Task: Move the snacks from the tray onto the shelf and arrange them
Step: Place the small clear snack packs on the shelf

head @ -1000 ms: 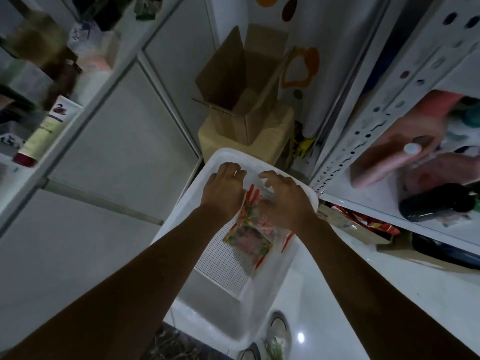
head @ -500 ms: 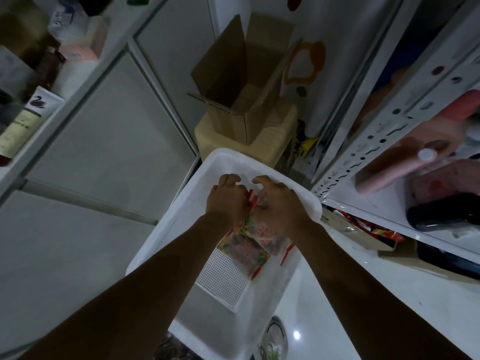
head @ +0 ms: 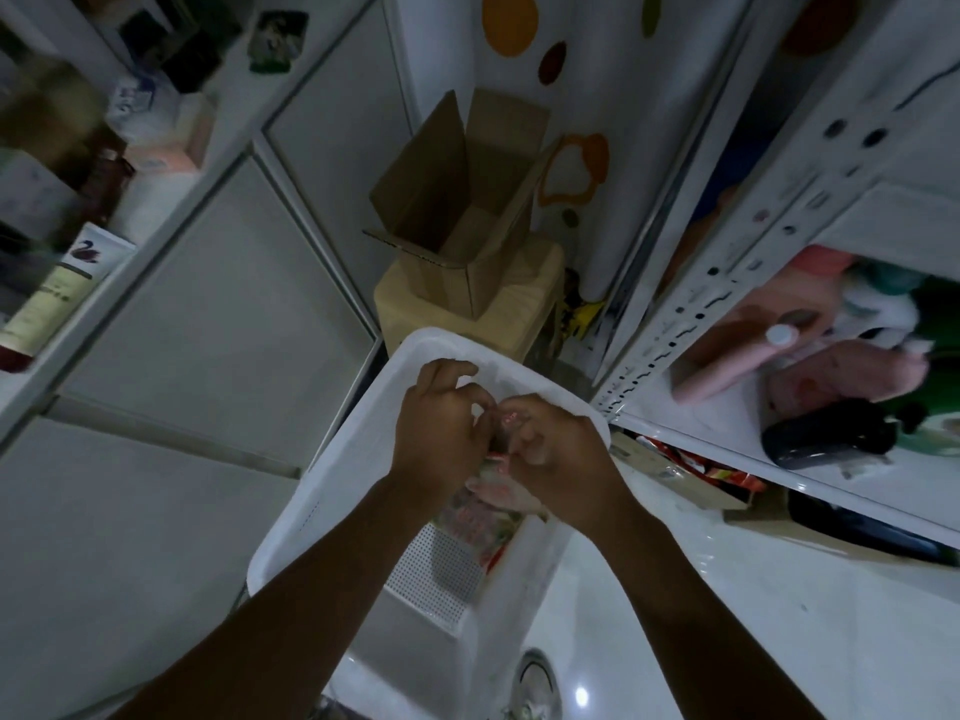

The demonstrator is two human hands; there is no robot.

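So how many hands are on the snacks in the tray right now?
2. The left hand and the right hand grip the snacks side by side at the far end of the tray.

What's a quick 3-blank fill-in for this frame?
The left hand and right hand both grip snack packets in a ____ tray.
Beyond it, the cardboard box has its flaps ____.
The shelf holding pink bottles is on the person's ____.
Missing: white; open; right.
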